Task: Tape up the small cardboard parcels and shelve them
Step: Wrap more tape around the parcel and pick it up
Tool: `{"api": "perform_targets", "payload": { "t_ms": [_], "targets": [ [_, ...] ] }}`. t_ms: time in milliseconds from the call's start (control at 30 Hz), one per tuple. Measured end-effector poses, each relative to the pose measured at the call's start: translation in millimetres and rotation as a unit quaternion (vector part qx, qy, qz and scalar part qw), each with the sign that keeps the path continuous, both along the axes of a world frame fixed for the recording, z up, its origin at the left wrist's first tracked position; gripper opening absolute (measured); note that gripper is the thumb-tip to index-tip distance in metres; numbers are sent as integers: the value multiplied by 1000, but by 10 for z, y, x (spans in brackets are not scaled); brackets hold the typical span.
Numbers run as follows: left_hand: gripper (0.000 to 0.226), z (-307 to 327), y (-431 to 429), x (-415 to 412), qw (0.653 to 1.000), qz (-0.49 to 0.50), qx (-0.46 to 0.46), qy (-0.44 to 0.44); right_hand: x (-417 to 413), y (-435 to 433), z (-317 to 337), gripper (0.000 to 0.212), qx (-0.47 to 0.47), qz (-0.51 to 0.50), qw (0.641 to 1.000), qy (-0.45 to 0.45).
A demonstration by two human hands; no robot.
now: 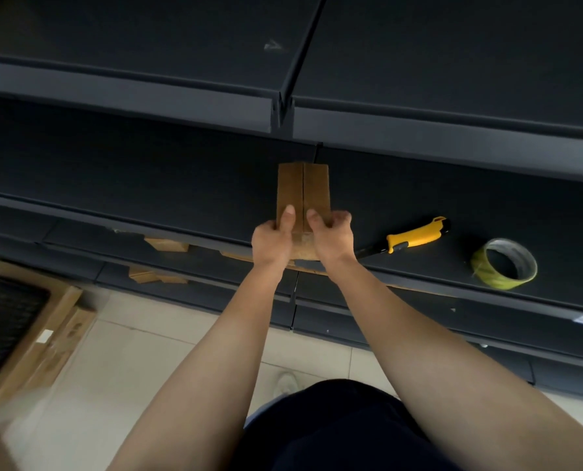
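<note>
A small brown cardboard parcel (303, 190) lies on the dark shelf (181, 178) in front of me, its two top flaps meeting along a centre seam. My left hand (272, 241) grips its near left corner, thumb pressed on the left flap. My right hand (332, 239) grips the near right corner, thumb on the right flap. A roll of clear tape with a yellow-green rim (504, 263) stands on the same shelf to the right. Between it and the parcel lies a yellow-handled utility knife (415, 235).
Another dark shelf (453, 79) hangs above this one. Lower shelves hold more cardboard pieces (166, 244). On the tiled floor at the left stands a large open cardboard box (35, 331). My shoe (286, 384) shows below my arms.
</note>
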State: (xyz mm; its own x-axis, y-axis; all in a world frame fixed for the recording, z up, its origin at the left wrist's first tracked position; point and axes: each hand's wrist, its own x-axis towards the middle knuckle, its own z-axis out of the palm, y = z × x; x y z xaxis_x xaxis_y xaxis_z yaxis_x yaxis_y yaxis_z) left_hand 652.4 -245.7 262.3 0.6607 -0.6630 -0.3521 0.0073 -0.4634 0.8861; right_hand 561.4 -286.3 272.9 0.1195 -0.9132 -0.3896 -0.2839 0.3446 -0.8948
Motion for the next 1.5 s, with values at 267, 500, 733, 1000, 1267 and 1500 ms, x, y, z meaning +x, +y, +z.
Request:
{"api": "perform_targets", "payload": {
  "t_ms": [267,500,733,1000,1267,1500],
  "targets": [
    [46,-1,60,-8,999,-13,-8,-40,-88,34,-18,39,-32,42,999,-2],
    [34,-66,239,179,962,58,-65,258,-182,60,-60,77,84,1,990,-113],
    [17,-160,396,185,998,17,-32,-57,-160,94,-119,74,61,103,991,-63],
    [52,-191,588,204,989,-130,-68,6,-169,184,-204,96,16,207,978,-3],
    [52,-79,686,248,992,-27,-125,8,-63,279,-38,69,-68,187,980,-19],
    [40,215,1028,211,981,88,-171,-16,134,507,303,66,-130,234,963,-22]
  ]
}}
